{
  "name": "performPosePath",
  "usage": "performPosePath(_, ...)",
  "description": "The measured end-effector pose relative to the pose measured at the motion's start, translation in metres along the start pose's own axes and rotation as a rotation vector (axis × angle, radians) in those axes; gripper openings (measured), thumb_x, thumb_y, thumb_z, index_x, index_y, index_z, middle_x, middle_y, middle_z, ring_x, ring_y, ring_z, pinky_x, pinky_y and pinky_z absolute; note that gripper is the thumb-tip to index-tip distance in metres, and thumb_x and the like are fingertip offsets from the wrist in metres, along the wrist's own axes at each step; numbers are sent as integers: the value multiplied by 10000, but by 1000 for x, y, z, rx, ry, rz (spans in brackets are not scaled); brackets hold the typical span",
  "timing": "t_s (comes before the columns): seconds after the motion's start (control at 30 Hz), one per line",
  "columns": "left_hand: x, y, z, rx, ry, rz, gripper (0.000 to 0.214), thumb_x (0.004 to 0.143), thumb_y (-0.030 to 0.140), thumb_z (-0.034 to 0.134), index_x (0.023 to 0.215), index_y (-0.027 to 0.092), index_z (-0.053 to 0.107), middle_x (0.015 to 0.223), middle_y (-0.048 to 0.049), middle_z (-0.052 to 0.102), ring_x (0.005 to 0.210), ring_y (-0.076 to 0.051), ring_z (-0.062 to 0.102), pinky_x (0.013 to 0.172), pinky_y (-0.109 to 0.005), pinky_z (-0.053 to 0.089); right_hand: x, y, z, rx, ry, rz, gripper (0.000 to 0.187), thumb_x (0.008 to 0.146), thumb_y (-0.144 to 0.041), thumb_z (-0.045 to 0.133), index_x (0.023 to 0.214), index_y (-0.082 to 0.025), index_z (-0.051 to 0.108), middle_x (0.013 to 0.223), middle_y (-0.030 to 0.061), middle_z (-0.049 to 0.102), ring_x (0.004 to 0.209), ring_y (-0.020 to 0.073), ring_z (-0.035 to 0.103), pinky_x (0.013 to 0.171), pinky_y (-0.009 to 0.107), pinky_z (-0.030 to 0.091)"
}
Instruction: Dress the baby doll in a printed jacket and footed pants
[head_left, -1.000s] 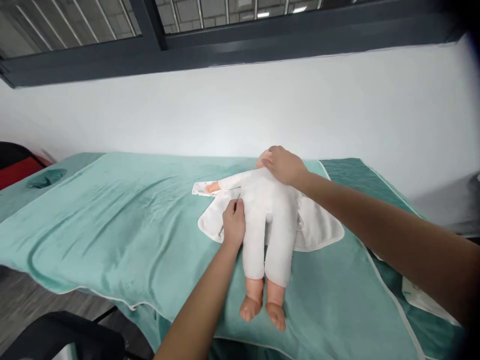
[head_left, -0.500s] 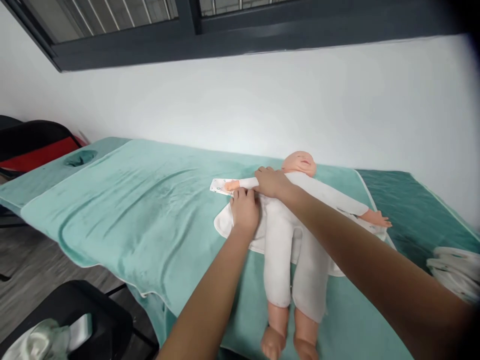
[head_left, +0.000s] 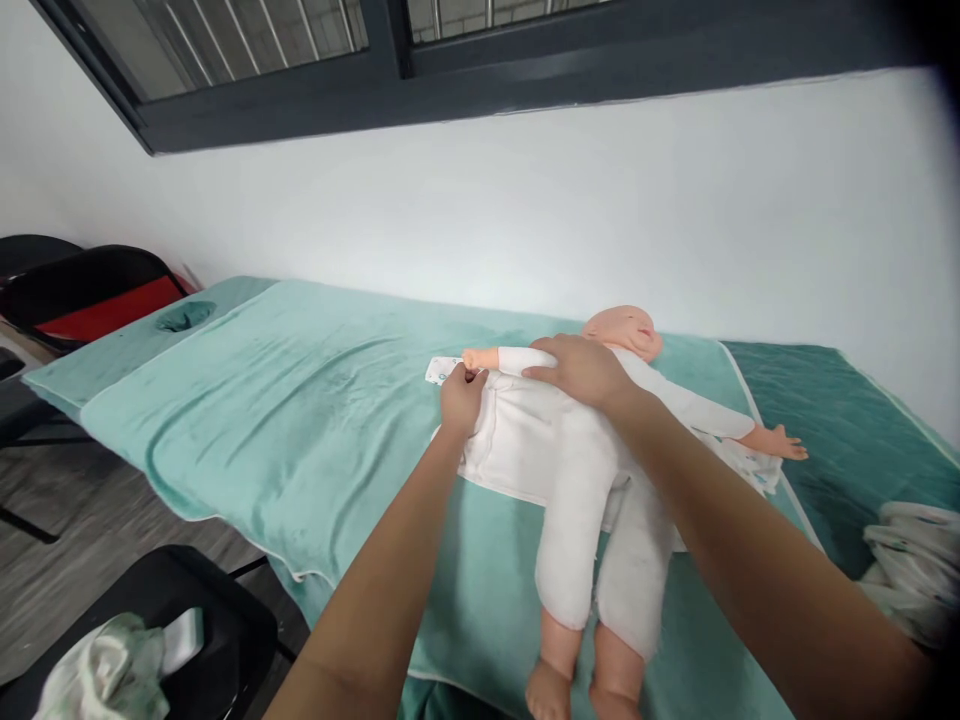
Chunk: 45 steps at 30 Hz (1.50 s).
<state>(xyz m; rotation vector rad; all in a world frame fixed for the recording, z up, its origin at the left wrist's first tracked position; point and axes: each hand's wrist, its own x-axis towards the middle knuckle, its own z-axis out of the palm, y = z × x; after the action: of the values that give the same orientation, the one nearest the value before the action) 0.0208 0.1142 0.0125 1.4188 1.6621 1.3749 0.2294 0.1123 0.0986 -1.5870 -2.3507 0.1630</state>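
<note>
A baby doll [head_left: 600, 480] in a white suit lies on its back on a teal towel [head_left: 285, 400] spread over a table. Under the doll lies a white garment [head_left: 510, 455] with a flap folded up over its side. My left hand [head_left: 462, 398] pinches the upper corner of that flap beside the doll's outstretched arm. My right hand [head_left: 581, 370] lies flat on the doll's chest near the shoulder, fingers stretched out. The doll's head [head_left: 626, 330] shows just past my right hand.
A black chair [head_left: 172, 630] with a crumpled cloth [head_left: 105, 670] stands at the lower left. A red and black seat [head_left: 97, 300] is at the far left. A bundle of white cloth [head_left: 911, 560] lies at the right edge. A white wall runs behind the table.
My left hand has moved up from the flap's lower part to its top corner and drawn the flap over the doll's side. My right hand shifted from the doll's head to its chest.
</note>
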Motion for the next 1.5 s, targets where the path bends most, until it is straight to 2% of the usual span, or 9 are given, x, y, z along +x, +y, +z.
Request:
performPosePath(0.23, 1, -4, -3, -208, 15, -33, 67, 777, 217, 567, 829, 183, 592, 839, -6, 657, 749, -135, 567, 704, -252, 443, -2, -7, -2, -120, -54, 73, 442, 940, -597, 458, 1155, -285, 686, 1108, 81, 682, 987, 275, 617, 792, 353, 393)
performPosePath(0.47, -1, -3, -3, -210, 114, -52, 130, 837, 289, 588, 777, 190, 529, 756, 17, 563, 704, -119, 526, 692, -248, 436, -2, -4, -1, -176, -111, 118, 424, 926, -575, 467, 1121, -284, 706, 1080, 88, 689, 961, 274, 622, 763, 360, 401)
performPosePath(0.7, -16, 6, 2, 34, 98, 86, 124, 896, 302, 567, 809, 214, 552, 759, 3, 588, 723, -156, 524, 716, -286, 385, -1, -10, 14, -247, -85, 116, 409, 946, -528, 460, 1127, -253, 703, 1063, 114, 686, 1025, 292, 598, 881, 425, 394)
performPosePath(0.93, -33, 12, 9, 466, -156, 451, 243, 986, 380, 439, 968, 225, 624, 947, -68, 676, 884, -207, 606, 735, -308, 376, 3, -16, 22, -273, -39, 109, 427, 980, -502, 397, 1127, -214, 676, 1061, 126, 676, 1018, 303, 602, 865, 430, 405)
performPosePath(1.07, -31, 12, 8, 497, -4, 414, 307, 1014, 363, 365, 984, 214, 632, 981, -92, 671, 970, -231, 589, 788, -328, 386, -2, -18, 17, -246, 10, 95, 374, 984, -402, 394, 1156, -195, 654, 1092, 131, 679, 1023, 301, 608, 873, 422, 414)
performPosePath(1.17, -25, 9, 5, 536, 125, 328, 262, 995, 347, 418, 961, 201, 633, 970, -99, 660, 973, -252, 567, 841, -349, 394, -17, -14, 8, -147, 112, 136, 349, 977, -347, 398, 1180, -216, 649, 1148, 111, 683, 1058, 287, 605, 888, 406, 427)
performPosePath(1.37, -19, 3, 9, 644, 178, 303, 210, 929, 376, 558, 998, 193, 635, 1061, -106, 635, 1024, -277, 556, 890, -377, 417, -80, 28, 9, 135, 458, 237, 349, 932, -340, 460, 1211, -234, 640, 1255, 90, 645, 1205, 284, 545, 1006, 431, 416)
performPosePath(1.47, -19, 3, 10, 687, 171, 301, 161, 928, 353, 561, 901, 205, 620, 1019, -91, 627, 991, -264, 560, 861, -371, 431, -114, 60, 21, 265, 819, 471, 435, 900, -343, 481, 1293, -190, 592, 1302, 146, 567, 1077, 257, 587, 865, 376, 478)
performPosePath(1.5, -19, 4, 10, 692, 166, 316, 160, 934, 339, 552, 863, 208, 608, 1002, -88, 625, 983, -260, 558, 857, -368, 432, -123, 69, 24, 277, 855, 579, 427, 906, -362, 477, 1264, -175, 615, 1218, 152, 602, 989, 248, 601, 830, 369, 474)
